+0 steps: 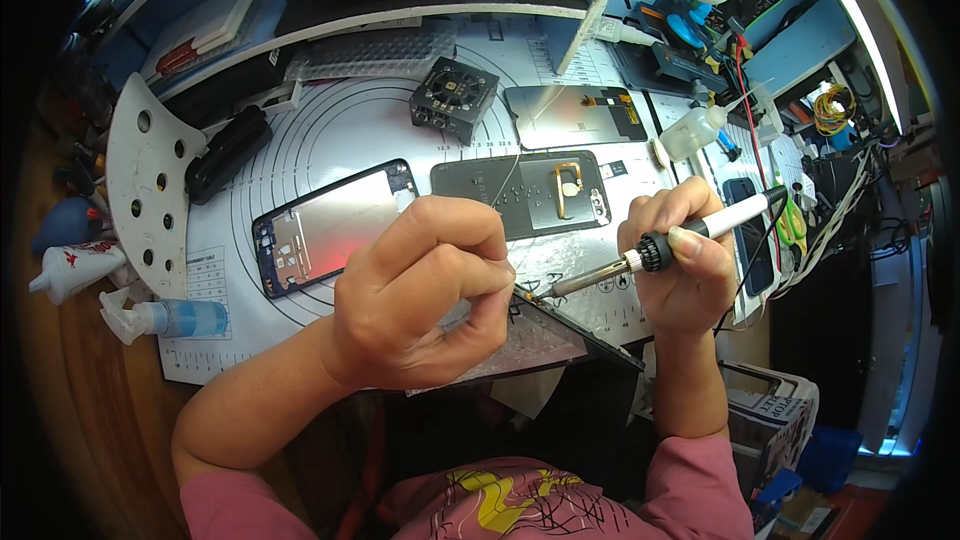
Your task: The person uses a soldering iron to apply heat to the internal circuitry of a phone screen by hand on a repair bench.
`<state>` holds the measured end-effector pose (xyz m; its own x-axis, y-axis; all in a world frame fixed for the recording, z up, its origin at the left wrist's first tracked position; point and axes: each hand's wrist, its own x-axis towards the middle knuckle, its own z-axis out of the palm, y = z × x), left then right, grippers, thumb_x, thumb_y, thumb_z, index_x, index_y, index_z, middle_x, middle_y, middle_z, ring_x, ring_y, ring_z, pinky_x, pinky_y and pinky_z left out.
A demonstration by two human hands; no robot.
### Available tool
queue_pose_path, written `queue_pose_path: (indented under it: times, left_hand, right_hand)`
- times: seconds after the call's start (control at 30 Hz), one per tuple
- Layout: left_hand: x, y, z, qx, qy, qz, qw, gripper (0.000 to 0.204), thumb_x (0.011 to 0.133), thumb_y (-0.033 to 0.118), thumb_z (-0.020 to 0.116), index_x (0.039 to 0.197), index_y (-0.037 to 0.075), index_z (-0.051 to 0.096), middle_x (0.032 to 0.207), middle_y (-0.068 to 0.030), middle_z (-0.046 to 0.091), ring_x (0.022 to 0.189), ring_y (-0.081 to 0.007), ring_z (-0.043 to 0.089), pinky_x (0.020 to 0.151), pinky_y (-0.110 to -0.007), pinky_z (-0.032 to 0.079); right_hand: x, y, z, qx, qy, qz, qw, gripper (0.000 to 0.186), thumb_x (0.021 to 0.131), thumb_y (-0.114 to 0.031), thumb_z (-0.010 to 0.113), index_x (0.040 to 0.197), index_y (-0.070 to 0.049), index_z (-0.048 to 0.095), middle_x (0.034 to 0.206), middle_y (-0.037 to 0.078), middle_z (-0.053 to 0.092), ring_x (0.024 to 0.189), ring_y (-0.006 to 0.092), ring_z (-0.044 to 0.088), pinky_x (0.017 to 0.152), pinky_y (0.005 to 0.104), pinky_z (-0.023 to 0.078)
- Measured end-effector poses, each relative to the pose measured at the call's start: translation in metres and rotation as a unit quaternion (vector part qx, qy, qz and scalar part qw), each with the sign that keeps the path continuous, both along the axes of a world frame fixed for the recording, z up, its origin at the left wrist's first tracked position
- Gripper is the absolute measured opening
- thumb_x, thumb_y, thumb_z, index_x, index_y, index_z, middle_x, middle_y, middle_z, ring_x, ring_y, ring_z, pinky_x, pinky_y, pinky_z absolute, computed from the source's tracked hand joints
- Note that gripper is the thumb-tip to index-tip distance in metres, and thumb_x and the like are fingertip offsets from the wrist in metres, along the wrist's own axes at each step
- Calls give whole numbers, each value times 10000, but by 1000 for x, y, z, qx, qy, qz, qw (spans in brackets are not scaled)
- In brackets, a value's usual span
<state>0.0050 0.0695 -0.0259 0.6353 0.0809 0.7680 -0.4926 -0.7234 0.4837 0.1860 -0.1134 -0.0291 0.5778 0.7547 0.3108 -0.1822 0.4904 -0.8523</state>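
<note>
My right hand point(685, 260) grips a soldering iron point(655, 252) with a white handle and black collar, its metal tip pointing left. That tip meets or nearly meets the upper end of a thin dark panel point(585, 328), seen almost edge-on and slanting down to the right. My left hand point(430, 290) is closed in a pinch just left of the tip; what lies between thumb and finger is too small to make out. Behind it, partly covered, lies a phone frame point(350, 212) with a silvery plate. A dark phone back cover point(490, 185) bearing several tiny screws rests beyond both hands.
A small square fan point(455, 98) stands near a silvery phone screen panel point(575, 112). At left are a blue spray bottle point(185, 318) and a perforated white panel point(150, 180). A dispenser bottle point(692, 132), a dark phone point(745, 230), green scissors point(793, 225) and cables crowd the right.
</note>
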Motion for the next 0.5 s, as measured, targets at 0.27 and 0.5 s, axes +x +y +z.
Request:
queue_pose_path:
  times: [0.27,0.5]
  left_hand:
    - [1,0,1,-1,-2,-2,1000,259,725,-171,665,909,-5,587,1008,-139,560,770,-202,713,654,-279,602]
    - [0,0,0,0,-1,-2,1000,256,726,-168,665,907,-4,587,1009,-141,561,768,-201,712,647,-277,601]
  right_hand:
    - [-3,1,5,2,14,-4,1000,202,813,-144,642,889,-2,520,712,119,559,645,172,494,591,301,404]
    - [-1,0,0,-13,22,-13,1000,211,807,-144,644,896,7,528,700,121,560,653,176,499,605,297,406]
